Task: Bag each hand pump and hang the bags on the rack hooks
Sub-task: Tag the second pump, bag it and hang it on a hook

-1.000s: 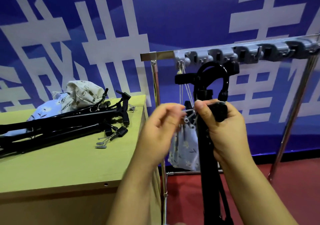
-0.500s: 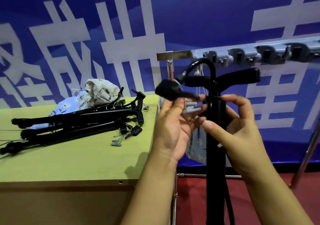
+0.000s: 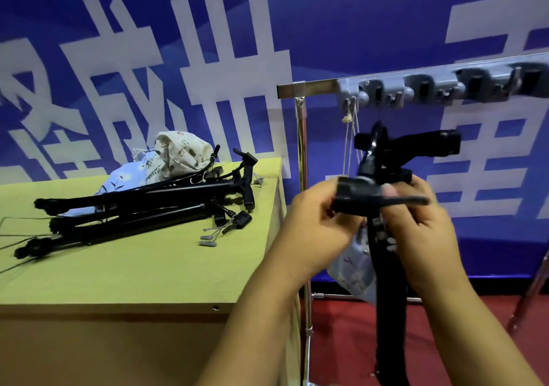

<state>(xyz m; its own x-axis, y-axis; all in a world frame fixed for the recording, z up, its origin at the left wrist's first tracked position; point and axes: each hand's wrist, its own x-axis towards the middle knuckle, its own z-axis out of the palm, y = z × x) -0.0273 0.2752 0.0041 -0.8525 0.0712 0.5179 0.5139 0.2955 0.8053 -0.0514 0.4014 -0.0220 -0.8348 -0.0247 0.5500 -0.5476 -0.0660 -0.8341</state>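
A black hand pump [image 3: 389,290] stands upright in front of me, its T-handle [image 3: 416,144] at the top. My left hand [image 3: 315,228] grips the pump's black hose nozzle head [image 3: 356,199], held crosswise in front of the barrel. My right hand [image 3: 421,231] holds the pump's barrel just below the handle. Behind the pump a light blue drawstring bag [image 3: 353,272] hangs by its cords from the leftmost grey hook [image 3: 350,100] of the metal rack [image 3: 306,88].
On the green table [image 3: 142,269] to the left lie several more black pumps [image 3: 142,207] in a pile, with cream and blue cloth bags [image 3: 175,153] behind them and grey adapter tips [image 3: 211,234] beside. Further grey hooks [image 3: 430,88] run rightward. Red floor lies below.
The nozzle head has come down from above my left hand and now lies crosswise in front of the barrel. The pump handle sits lower in view. My view shifted slightly left.
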